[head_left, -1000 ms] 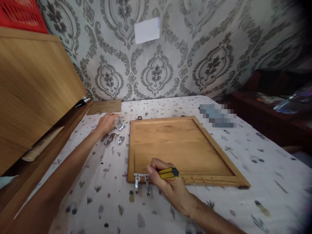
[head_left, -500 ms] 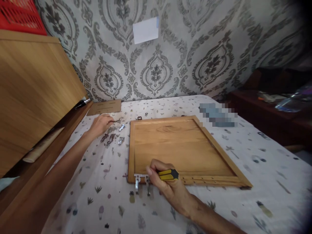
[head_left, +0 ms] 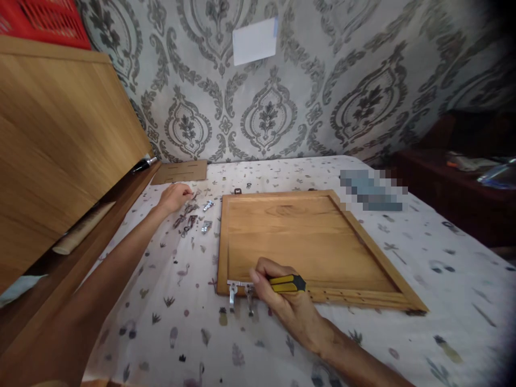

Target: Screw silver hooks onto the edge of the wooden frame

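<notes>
My right hand (head_left: 284,293) grips a screwdriver with a yellow and black handle (head_left: 288,283); its tip is hidden behind my fingers. The hand rests on the near edge of a framed wooden panel (head_left: 310,239) lying flat. On the panel's near left edge sit two metal hooks (head_left: 233,296), just left of that hand. At the far left, my left hand (head_left: 176,196) has its fingertips pinched together at a pile of small metal hardware (head_left: 189,220). Whatever lies between those fingertips is too small to make out. Two shiny metal clips (head_left: 207,227) lie beside the pile.
A patterned white cloth (head_left: 193,333) covers the surface. Along the left stands a wooden cabinet (head_left: 68,145) with a red basket (head_left: 52,21) on top. Brown cardboard (head_left: 181,171) lies by the patterned wall (head_left: 270,107). A blurred-out item (head_left: 373,191) is behind the panel's right side.
My left hand has drawn its fingers in at the pile; a small brownish piece seen at its fingertips no longer shows clearly. The view has shifted slightly. My right hand keeps its place with the screwdriver.
</notes>
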### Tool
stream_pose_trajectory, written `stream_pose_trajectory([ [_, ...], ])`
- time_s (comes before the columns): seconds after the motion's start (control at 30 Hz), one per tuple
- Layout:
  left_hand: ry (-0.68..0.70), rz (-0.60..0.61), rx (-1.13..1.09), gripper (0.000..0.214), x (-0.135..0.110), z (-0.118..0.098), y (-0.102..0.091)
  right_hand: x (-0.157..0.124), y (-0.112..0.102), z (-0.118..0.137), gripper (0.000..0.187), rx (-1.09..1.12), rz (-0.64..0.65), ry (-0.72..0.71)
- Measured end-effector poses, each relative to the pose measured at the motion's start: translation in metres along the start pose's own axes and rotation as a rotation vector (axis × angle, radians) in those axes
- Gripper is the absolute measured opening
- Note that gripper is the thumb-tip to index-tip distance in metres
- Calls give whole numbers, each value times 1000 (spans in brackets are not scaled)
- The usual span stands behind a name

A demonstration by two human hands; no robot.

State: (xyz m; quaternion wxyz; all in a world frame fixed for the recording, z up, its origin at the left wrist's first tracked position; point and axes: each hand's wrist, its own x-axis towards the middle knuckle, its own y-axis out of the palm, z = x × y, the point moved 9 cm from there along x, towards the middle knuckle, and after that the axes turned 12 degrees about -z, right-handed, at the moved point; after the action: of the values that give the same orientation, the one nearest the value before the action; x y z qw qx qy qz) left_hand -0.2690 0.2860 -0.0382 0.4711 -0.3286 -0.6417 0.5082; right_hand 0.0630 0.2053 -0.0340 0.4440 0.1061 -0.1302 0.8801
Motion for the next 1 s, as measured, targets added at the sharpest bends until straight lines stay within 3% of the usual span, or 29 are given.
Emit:
stream_pose_trajectory([
  [0.2,-21,-7,27,34,-14,3,-6,0,0,-1,40,8,3,10],
  [0.4,-17,64,51,34,-25,-1,4,0,-2,1,38,-12,-11,3],
  [0.8,-17,143,26,35,-2,-2,20,-2,0,4,37,15,-6,-15],
  [1.0,-91,128,-88,37,4,-1,22,-2,0,2,39,8,-18,-48],
])
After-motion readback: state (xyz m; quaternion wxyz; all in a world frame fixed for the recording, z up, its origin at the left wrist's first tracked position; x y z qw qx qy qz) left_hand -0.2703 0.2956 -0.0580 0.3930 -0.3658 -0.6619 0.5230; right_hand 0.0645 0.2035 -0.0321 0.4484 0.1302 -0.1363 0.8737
